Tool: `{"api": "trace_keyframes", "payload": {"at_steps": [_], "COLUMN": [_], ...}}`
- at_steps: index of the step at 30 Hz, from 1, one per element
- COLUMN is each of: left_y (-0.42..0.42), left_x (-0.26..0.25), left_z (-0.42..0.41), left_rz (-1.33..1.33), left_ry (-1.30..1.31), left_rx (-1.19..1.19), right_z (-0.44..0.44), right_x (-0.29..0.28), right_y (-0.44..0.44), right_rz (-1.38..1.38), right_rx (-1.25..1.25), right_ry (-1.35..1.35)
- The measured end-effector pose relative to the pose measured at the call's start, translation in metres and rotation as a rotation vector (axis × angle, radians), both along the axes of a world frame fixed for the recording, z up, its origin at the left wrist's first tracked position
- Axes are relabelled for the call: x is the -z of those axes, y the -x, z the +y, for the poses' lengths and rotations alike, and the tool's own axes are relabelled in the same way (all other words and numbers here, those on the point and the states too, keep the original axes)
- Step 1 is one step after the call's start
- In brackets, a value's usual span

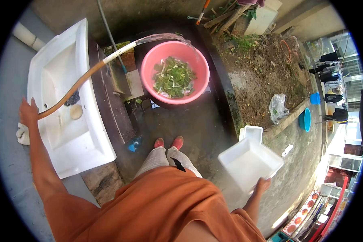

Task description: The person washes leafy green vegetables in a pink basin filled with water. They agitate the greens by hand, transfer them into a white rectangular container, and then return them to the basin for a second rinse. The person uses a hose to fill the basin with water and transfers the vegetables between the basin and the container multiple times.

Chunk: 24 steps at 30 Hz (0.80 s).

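My right hand (262,185) grips a white rectangular plastic tub (249,161) by its near edge, holding it tilted at my right side. Reaching over to the left, my left hand (29,112) is at the back of a white ceramic sink (92,133), at the base of a brown hose (78,83). Whether its fingers close on the hose or on a tap hidden beneath cannot be made out. Water (163,37) arcs from the hose's white end into a pink plastic basin (145,71). Cut leafy greens (174,77) fill the basin's bottom.
Beyond the tub, a smaller white container (254,132) stands by the soil bed's curb (286,119). A clear plastic bag (279,107) lies on the soil. Two blue basins (305,119) are farther right. A blue bottle (135,143) lies near my feet on wet concrete (181,124).
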<state>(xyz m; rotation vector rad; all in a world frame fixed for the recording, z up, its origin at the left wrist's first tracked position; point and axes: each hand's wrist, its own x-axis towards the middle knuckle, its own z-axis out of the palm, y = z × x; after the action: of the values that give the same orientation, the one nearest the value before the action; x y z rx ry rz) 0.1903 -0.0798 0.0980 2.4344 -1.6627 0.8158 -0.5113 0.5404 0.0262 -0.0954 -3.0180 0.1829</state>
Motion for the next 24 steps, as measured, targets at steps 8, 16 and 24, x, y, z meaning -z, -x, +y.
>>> {"api": "trace_keyframes", "payload": {"at_steps": [8,16,24], "left_y": [0.190,0.266,0.279], "left_x": [0.023,0.060,0.104], "left_z": [0.059,0.152,0.196], "left_rz": [0.520,0.763,0.997], "left_ry": [-0.053,-0.494,-0.801], "left_rx": [1.011,1.146,0.964], "right_z": [-0.060,0.025,0.056], "right_x": [-0.103,-0.015,-0.005], "right_y": [0.089,0.047,-0.011], "right_rz": [0.157,0.250,0.011], "right_rx": [0.015,0.114,0.100], "right_ry": [1.068,-0.249,-0.238]}}
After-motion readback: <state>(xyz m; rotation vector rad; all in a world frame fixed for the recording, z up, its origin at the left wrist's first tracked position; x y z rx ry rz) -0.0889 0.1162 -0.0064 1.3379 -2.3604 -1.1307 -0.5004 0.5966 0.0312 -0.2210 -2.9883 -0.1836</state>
